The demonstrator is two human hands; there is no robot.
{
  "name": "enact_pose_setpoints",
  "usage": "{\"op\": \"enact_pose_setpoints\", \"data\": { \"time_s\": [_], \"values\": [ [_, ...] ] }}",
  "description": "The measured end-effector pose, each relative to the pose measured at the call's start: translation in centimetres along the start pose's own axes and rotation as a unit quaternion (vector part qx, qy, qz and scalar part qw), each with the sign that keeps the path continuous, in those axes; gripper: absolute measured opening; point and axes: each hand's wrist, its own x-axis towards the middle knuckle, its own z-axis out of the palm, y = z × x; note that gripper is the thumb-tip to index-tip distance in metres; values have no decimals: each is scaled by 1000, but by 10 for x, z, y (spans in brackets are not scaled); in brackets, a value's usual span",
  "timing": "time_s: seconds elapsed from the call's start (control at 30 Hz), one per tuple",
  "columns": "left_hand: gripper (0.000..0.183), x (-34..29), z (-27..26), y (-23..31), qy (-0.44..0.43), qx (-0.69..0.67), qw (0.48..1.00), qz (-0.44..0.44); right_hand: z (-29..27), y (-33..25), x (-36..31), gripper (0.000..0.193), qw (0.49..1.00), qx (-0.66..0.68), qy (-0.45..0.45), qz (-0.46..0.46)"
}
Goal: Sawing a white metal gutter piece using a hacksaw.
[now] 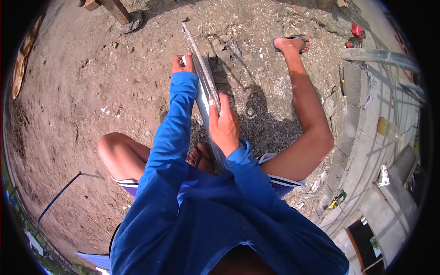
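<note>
A long, thin, whitish speckled rod slants away from me, and my right hand is closed around its near end, thumb along the top. Beside and under the rod runs a long grey-white strip or panel, seen nearly edge-on, reaching back between my legs. Farther out, my left hand is at the left side of this strip. Its fingers are curled around a small white piece whose kind I cannot make out. Part of that hand is hidden behind the blue sleeve.
Rough, gravelly ground surrounds me. Wooden posts stand at the far edge. To the right are a concrete block edge, a grey pipe, a clear bottle, a red packet and a yellow-and-black tool.
</note>
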Motion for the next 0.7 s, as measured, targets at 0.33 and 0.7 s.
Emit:
{"op": "enact_pose_setpoints", "data": {
  "time_s": [0.33,0.7],
  "values": [
    [39,5,0,-10,-2,-9,1000,11,1,11,20,35,998,30,1,56],
    [39,-5,-2,8,1,-20,1000,3,1,5,8,26,998,31,35,-36]
  ]
}}
